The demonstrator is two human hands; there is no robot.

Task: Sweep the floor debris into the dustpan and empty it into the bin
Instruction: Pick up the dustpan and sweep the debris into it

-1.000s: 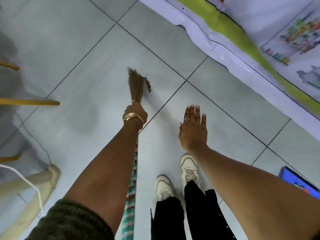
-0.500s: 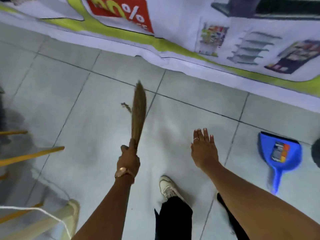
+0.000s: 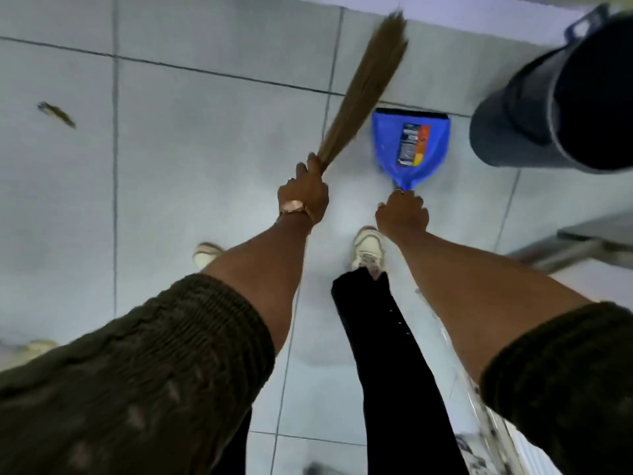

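Observation:
My left hand grips a straw broom at the base of its bristles, which point up and right, off the floor. A blue dustpan with a coloured label lies flat on the grey tiles, its mouth facing away from me. My right hand is closed over the dustpan's handle, hiding it. A small brown clump of debris lies on the floor far to the left. A dark grey bin stands at the upper right, next to the dustpan.
My two white shoes stand just below the hands. A metal frame juts in from the right edge. A white banner edge runs along the top.
I have turned right and stepped to the dustpan. My right hand, open in the air before, has closed on the dustpan's handle. The broom swung right with me, leaving the debris at the left.

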